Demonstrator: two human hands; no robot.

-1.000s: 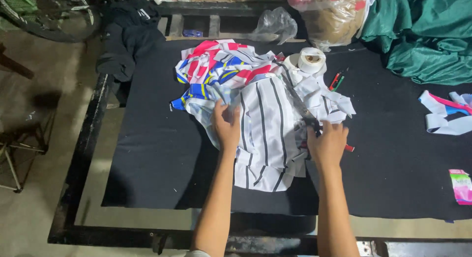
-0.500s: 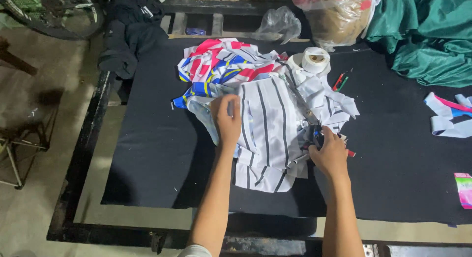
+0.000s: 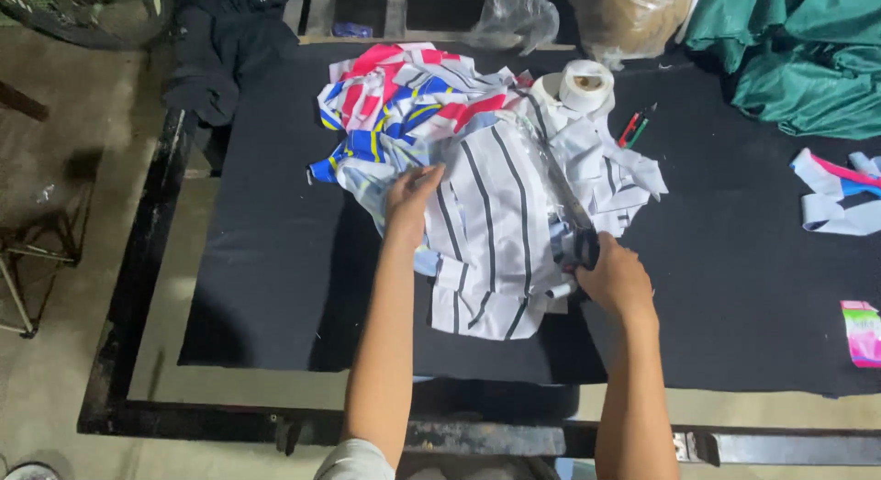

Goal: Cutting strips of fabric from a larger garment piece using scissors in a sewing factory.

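Cutting striped cloth (image 3: 491,232) on black worktop (image 3: 275,260).
Left hand (image 3: 410,197) flat, fingers spread, pressing cloth; right hand (image 3: 617,280) closed round scissors (image 3: 571,228), blades over it.

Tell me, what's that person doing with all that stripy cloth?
A person is working on a white striped cloth spread on a black table. Their left hand presses the cloth flat, while the right hand grips scissors whose blades lie along the cloth. Colourful cloth pieces are heaped behind, next to a tape roll and some pens.
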